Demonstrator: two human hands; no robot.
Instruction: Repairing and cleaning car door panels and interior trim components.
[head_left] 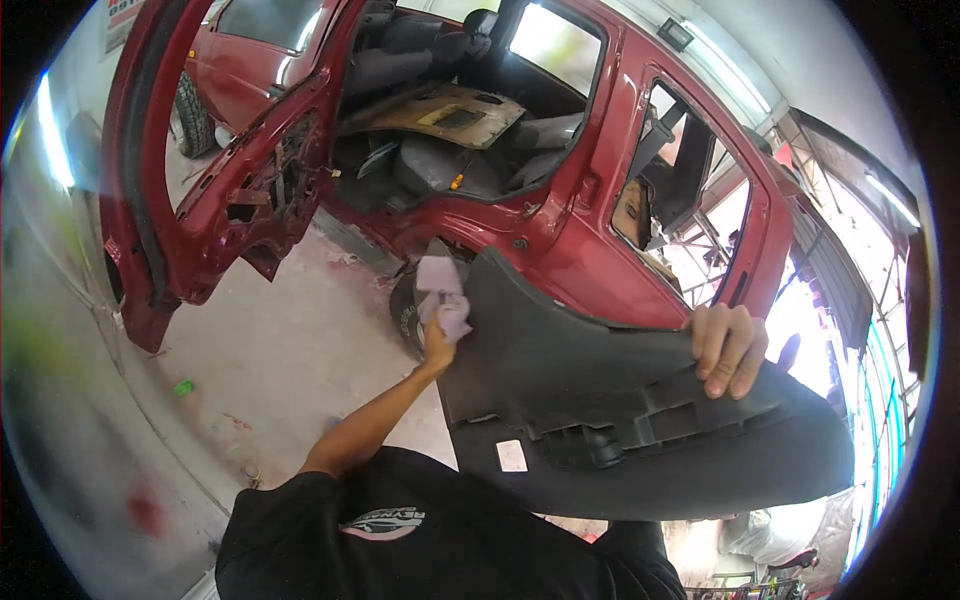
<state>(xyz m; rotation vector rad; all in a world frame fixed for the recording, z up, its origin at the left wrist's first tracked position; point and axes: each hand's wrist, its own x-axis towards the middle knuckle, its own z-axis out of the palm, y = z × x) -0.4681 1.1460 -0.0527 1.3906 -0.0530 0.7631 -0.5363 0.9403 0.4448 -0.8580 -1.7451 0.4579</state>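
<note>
A large dark grey moulded panel (580,360), with ribbed recesses and a small white rectangle (511,455) low on it, is held up in front of my body. My right hand (729,350) grips its upper edge on the right, fingers curled over it. At the panel's left edge, my left hand (441,336) holds a crumpled pale pink cloth (438,273); whether the cloth touches the panel is unclear. Just behind the cloth, a wheel (403,315) of the red vehicle is partly hidden.
A red vehicle (560,262) stands ahead, its door (150,230) open at the left with bare inner metal. Inside lie seats, a tan board (420,115) and a yellow-handled tool (457,181). A small green object (183,386) lies on the pale floor (270,360). Another red vehicle (240,55) stands behind.
</note>
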